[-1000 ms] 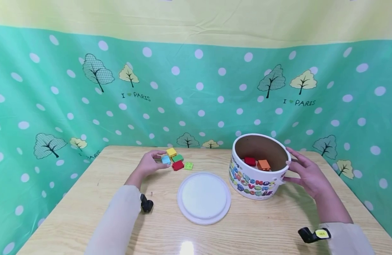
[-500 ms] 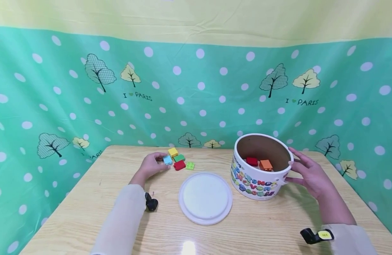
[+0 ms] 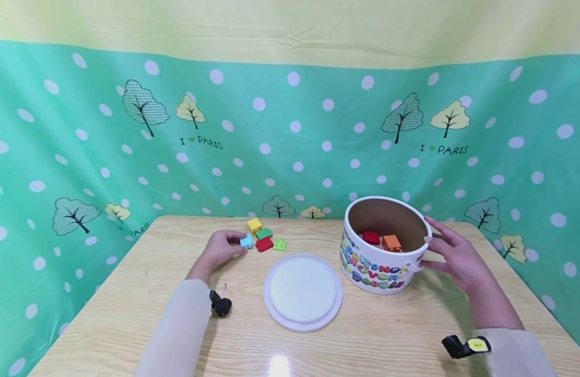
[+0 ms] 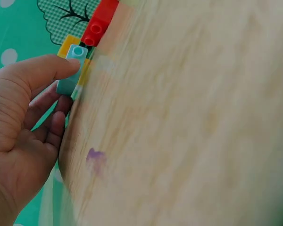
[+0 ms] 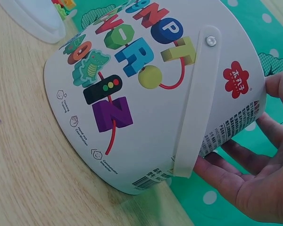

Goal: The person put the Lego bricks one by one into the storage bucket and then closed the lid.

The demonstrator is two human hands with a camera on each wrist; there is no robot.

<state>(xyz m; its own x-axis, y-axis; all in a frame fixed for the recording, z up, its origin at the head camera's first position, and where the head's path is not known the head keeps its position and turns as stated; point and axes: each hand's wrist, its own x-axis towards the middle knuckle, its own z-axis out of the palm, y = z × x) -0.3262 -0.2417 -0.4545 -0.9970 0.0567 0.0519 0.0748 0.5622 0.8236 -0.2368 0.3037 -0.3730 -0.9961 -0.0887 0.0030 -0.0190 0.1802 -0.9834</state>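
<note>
My left hand (image 3: 220, 249) pinches a light-blue toy building brick (image 3: 246, 241) between thumb and fingers at the back left of the table. In the left wrist view the thumb lies on the studded side of that brick (image 4: 74, 70). Close beside it are a yellow brick (image 3: 254, 224), a green brick (image 3: 263, 233), a red brick (image 3: 264, 244) and a flat lime-green brick (image 3: 280, 245). My right hand (image 3: 459, 262) grips the right side of a white printed bucket (image 3: 365, 264) near its rim. Inside the bucket are a red brick (image 3: 371, 238) and an orange brick (image 3: 391, 243).
A round white lid (image 3: 302, 290) lies on the wooden table (image 3: 346, 340) between my arms, left of the bucket. The bucket's white strap handle (image 5: 198, 103) hangs down its side. A green dotted cloth (image 3: 271, 131) rises behind the table.
My left fingers have closed on the light-blue brick, and it has shifted slightly left, away from the yellow and red bricks. The right hand stays on the bucket.
</note>
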